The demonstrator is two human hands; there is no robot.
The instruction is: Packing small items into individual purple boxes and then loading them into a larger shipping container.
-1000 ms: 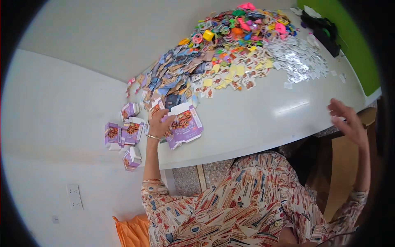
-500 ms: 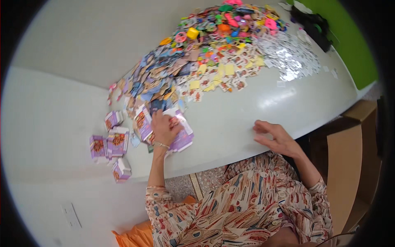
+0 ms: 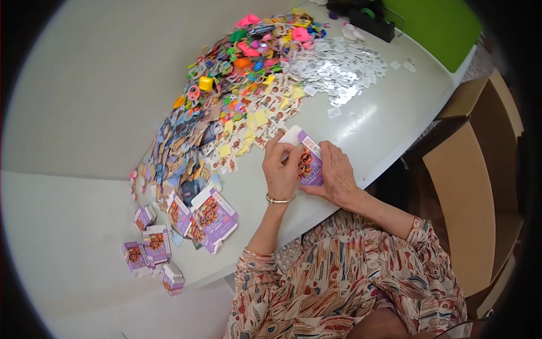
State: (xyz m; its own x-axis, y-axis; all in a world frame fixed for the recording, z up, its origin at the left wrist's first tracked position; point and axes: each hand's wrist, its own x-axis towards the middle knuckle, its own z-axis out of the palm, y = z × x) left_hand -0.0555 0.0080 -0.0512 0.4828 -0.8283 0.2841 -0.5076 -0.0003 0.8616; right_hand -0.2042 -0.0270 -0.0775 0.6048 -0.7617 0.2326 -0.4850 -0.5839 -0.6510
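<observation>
Over the table near its front edge, I hold a small purple-and-white carton (image 3: 311, 148) with a colourful picture on its front. The carton looks flat or only partly opened out; its white flap points away from me. My left hand (image 3: 280, 169) pinches the carton's left edge with bent fingers. Along the right edge lies my right hand (image 3: 340, 175), fingers together and thumb below the carton. Its palm presses inward. More flat purple cartons (image 3: 216, 217) overlap on the table to the left. Part of the held carton's left side is hidden by my fingers.
Several box-shaped purple cartons (image 3: 156, 243) stand at the far left. Heaps of printed cards (image 3: 179, 152), small white cards with yellow pieces (image 3: 260, 117), colourful plastic trinkets (image 3: 243, 63) and shiny clear packets (image 3: 344, 65) cover the back. A black tape dispenser (image 3: 370, 25) sits behind; an open cardboard box (image 3: 460, 198) is at right.
My left hand has moved right from the flat carton stack, bringing one carton with it. My right hand has come in to meet it. The view has shifted and turned.
</observation>
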